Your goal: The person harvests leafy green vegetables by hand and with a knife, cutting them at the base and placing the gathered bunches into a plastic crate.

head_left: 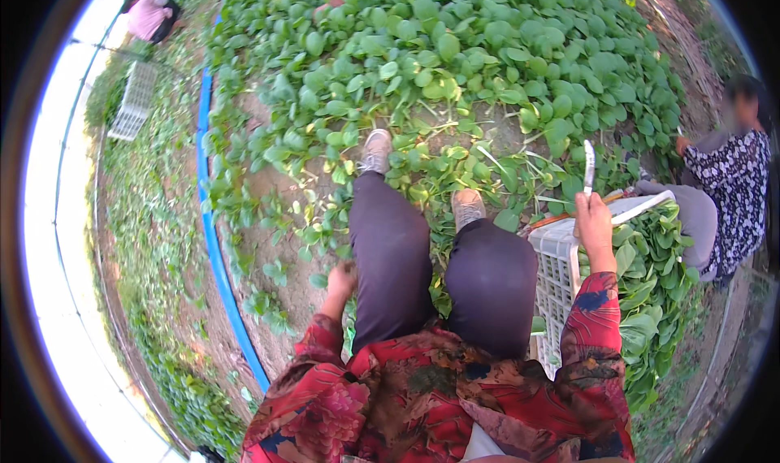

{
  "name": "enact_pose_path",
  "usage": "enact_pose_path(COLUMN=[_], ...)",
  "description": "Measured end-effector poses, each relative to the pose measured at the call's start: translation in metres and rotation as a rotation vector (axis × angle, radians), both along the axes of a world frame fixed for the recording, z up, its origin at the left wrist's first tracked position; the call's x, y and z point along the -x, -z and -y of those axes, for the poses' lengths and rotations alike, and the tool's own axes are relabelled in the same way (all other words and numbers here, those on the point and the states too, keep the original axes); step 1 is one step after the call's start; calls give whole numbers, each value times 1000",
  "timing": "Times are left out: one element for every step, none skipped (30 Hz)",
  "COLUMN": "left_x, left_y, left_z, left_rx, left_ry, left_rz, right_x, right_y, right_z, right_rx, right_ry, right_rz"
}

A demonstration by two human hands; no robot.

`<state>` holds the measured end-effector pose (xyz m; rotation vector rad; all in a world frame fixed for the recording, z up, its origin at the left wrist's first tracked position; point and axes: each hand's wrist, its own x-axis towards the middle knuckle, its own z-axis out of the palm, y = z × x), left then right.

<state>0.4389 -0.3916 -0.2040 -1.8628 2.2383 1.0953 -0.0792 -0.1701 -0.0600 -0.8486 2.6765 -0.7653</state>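
Note:
In my right hand (594, 223) I grip a short knife (589, 167), its pale blade pointing up and away from me. This hand is raised above the near edge of a white plastic crate (556, 276) at my right, which is heaped with leafy greens (642, 268). My left hand (341, 279) hangs low beside my left knee, close to the soil and a few small plants. Its fingers are curled, and what they hold, if anything, is hidden. Ahead of my shoes grows a dense bed of leafy green plants (487, 49).
A blue hose or strip (213, 252) runs along the ground at my left. Another person (735, 179) crouches beyond the crate at the right. At the far left are a second white crate (134, 101) and a person in pink (149, 16). Cut leaves and stalks litter the soil ahead.

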Motion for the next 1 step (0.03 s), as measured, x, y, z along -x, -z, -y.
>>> enact_pose_path(left_x=[-16], left_y=[6], left_z=[-54], left_rx=[-41], left_ry=[51], left_rz=[-26], right_x=[12], right_y=[0], right_z=[-6], right_rx=[-110], right_ry=[9], right_rz=[-36])
